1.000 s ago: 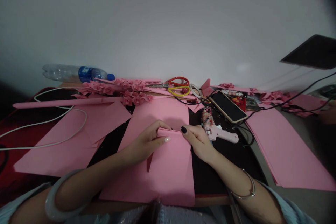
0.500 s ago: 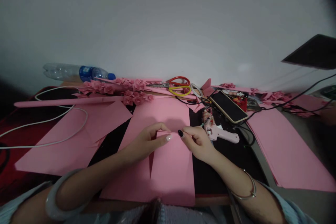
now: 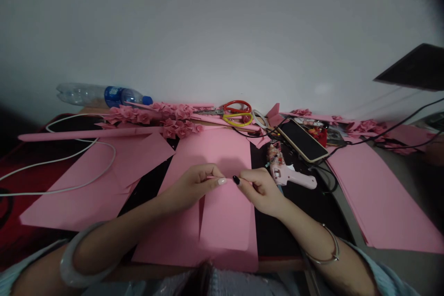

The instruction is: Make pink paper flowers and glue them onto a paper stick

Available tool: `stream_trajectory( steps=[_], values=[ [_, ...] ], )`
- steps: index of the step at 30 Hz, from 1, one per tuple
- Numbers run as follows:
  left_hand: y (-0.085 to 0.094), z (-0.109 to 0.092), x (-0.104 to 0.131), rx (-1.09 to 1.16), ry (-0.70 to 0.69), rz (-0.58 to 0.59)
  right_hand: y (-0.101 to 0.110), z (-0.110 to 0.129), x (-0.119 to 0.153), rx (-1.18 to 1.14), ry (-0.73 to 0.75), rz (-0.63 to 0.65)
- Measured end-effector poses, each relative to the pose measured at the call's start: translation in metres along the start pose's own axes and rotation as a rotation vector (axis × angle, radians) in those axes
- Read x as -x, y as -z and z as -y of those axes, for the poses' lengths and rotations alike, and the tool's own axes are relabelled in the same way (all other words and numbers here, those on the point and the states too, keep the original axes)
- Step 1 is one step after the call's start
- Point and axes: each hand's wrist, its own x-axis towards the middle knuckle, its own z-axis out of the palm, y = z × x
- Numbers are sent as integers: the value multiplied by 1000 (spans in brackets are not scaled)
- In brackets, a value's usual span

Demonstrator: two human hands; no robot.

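Observation:
Between my two hands is a pink paper sheet, its far edge pinched and curled over in a narrow strip. My left hand grips that edge at its left part, thumb on top and fingers curled beneath. At the right part of the same edge, my right hand pinches with the thumb on top and the index finger bent. The held sheet slopes down toward me over a larger pink paper sheet lying on the black tabletop. The undersides of both hands' fingers are hidden.
A pale pink glue gun and a phone lie to the right. Scissors, pink paper flowers and a plastic bottle line the wall. Pink paper stacks flank the work area; a white cable crosses the left.
The pinched far edge has come slightly nearer to me and is curled over further. The sheet's near edge now shows above the larger sheet's near edge. Both hands keep their grip.

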Motion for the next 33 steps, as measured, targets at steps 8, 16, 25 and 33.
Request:
stream_trajectory(
  steps=[8,16,25,33],
  values=[
    [-1,2,1,-8,18,5,-1,-2,-5,-10,-77,56],
    [-2,8,0,-27,71,10,-2,-1,-7,-138,-161,202],
    [8,10,-6,-32,62,-23,3,-2,-10,-156,-219,178],
    [36,12,-10,-67,15,-169,6,-13,-11,-309,-395,-45]
  ],
)
